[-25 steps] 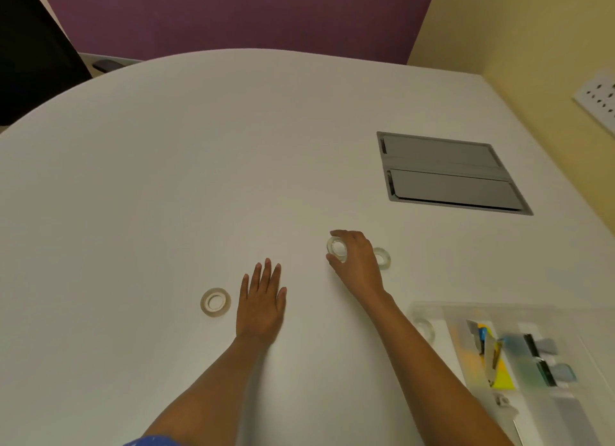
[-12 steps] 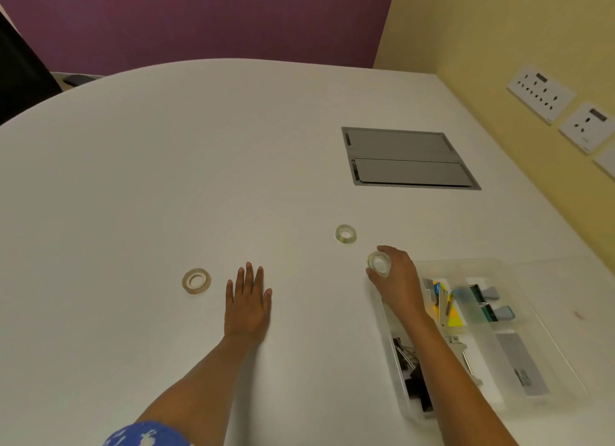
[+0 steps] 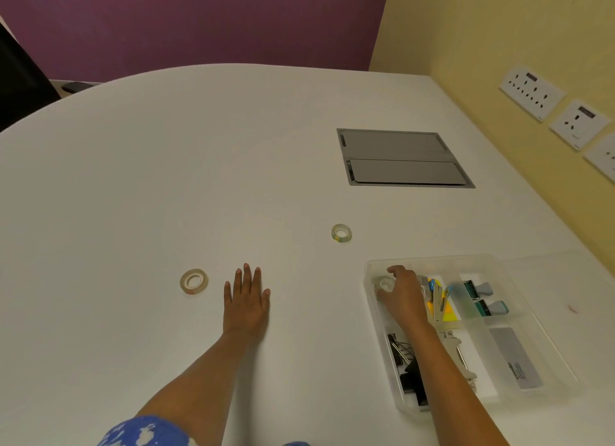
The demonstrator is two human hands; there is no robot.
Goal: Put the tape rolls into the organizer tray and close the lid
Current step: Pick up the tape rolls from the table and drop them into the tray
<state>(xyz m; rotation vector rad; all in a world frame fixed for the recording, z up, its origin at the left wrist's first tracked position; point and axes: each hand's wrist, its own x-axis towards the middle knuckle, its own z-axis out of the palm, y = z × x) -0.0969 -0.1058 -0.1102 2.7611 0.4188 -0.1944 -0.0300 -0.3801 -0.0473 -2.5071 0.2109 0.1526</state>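
Note:
A clear plastic organizer tray (image 3: 432, 258) stands open at the lower right of the white table. My right hand (image 3: 404, 294) reaches into its far-left compartment and grips a clear tape roll (image 3: 383, 283) there. Whether the roll touches the tray floor I cannot tell. A second clear tape roll (image 3: 341, 232) lies on the table beyond the tray. A beige tape roll (image 3: 194, 281) lies flat to the left, just beside my left hand (image 3: 246, 299), which rests palm down with fingers spread. The transparent lid (image 3: 565, 279) lies folded out to the tray's right.
The tray holds black binder clips (image 3: 404, 369), a stapler (image 3: 456, 349), yellow sticky notes (image 3: 447, 311), teal correction tapes (image 3: 484, 296) and a grey box (image 3: 514, 357). A grey cable hatch (image 3: 402, 158) sits in the tabletop. Wall sockets (image 3: 532, 93) line the yellow wall at right.
My right hand carried a clear tape roll from the table rightwards into the tray's far-left compartment. My left hand stayed flat. The camera turned right, showing the whole tray.

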